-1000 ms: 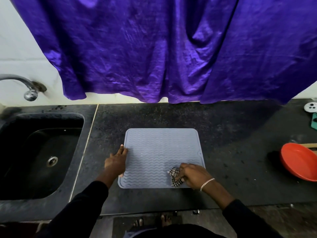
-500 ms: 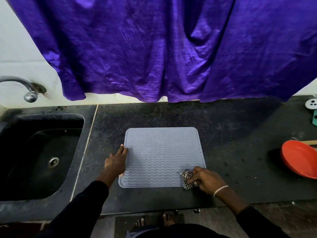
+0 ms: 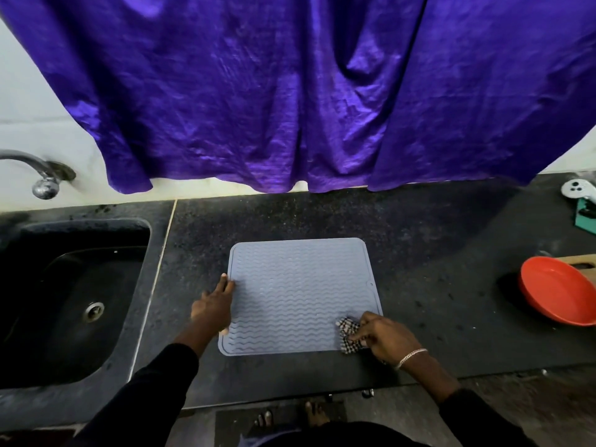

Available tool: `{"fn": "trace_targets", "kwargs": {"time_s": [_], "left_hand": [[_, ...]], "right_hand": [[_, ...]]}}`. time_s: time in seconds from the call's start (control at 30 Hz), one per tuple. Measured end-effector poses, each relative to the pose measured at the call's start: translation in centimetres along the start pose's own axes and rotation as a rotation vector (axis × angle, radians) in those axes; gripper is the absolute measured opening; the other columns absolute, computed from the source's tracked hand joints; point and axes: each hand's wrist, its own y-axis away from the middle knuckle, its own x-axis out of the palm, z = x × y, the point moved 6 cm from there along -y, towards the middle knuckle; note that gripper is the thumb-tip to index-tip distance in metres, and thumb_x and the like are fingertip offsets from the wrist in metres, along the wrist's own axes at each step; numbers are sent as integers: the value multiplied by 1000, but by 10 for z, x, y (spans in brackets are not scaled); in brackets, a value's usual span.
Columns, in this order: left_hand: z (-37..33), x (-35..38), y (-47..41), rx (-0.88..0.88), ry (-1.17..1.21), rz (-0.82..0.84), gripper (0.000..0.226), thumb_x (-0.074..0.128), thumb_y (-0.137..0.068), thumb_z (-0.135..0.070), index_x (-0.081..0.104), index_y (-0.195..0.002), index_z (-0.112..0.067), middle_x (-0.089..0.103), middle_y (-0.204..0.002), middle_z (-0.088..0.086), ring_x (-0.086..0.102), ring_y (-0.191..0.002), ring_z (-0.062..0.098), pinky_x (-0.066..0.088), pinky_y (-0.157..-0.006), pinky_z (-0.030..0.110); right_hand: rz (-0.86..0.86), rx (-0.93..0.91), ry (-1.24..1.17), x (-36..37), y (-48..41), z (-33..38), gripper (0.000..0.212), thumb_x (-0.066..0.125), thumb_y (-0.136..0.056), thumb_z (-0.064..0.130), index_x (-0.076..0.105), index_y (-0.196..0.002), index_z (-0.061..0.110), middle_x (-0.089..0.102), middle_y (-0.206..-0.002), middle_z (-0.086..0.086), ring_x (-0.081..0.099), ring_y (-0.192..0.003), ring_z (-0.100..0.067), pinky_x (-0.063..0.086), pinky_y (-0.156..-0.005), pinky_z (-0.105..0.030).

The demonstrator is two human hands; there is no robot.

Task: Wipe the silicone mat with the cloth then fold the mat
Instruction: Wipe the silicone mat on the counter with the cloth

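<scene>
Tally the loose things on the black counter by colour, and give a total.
Grey-blue: 1, the silicone mat
Black-and-white check: 1, the cloth
Red: 1, the bowl
White: 1, the white piece at far right
Green: 1, the green item next to it
Pale wood: 1, the wooden board behind the bowl
Total: 6

Purple curtain (image 3: 290,91), sink (image 3: 19,317), red bowl (image 3: 558,291)
</scene>
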Motion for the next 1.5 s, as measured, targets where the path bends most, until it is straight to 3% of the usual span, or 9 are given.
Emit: {"fn": "trace_targets", "kwargs": {"time_s": [0.13,0.3,0.57,0.77,0.97,1.17,1.5], "left_hand": [[-1,0,0,4,-6,-2,93,58,-93,-11,-3,-161,-28,-13,-169,-7,27,-148,40,44,-108,54],[-2,2,-2,-3,0,2,92,57,-95,-11,-4,-161,-28,-14,-169,-6,26,-149,40,45,-108,54],[-2,3,-5,-5,2,7,89,54,-97,-15,-6,-161,-29,-15,-169,-6,21,-151,41,41,-112,54],[-2,5,-5,-5,-11,6,92,57,-96,-13,-7,-161,-28,-15,-169,-6,22,-151,41,43,-111,54],[-2,5,-6,-3,-26,5,96,60,-94,-13,-7,-161,-27,-16,-169,-5,23,-150,40,43,-112,52],[-2,7,-7,0,-32,-22,93,58,-94,-14,-5,-161,-27,-13,-169,-5,29,-148,39,45,-109,50],[0,7,0,-1,-15,-34,88,53,-94,-14,-3,-161,-25,-8,-170,-5,29,-148,38,43,-111,49]], "right_hand": [[-9,75,34,-9,15,-33,42,61,-87,28,65,-118,56,60,-126,21,61,-118,-4,48,-93,-22],[0,135,171,-28,18,-50,34,59,-85,34,67,-113,53,60,-129,21,59,-126,-8,47,-99,-26],[-34,91,35,-15,6,-11,33,60,-89,33,69,-116,49,58,-125,16,61,-120,-11,49,-96,-29],[-61,194,-14,-13,24,-37,39,62,-87,29,68,-115,56,60,-130,24,61,-123,-7,48,-97,-24],[-7,275,20,-18,32,-62,34,63,-87,34,68,-114,55,61,-132,19,60,-125,-12,46,-99,-25],[-61,214,-45,-27,21,-46,35,67,-86,27,73,-113,48,65,-120,16,63,-118,-11,46,-95,-23],[-101,54,-76,-47,-2,3,37,67,-88,18,75,-116,42,62,-118,11,65,-112,-13,51,-94,-25]]}}
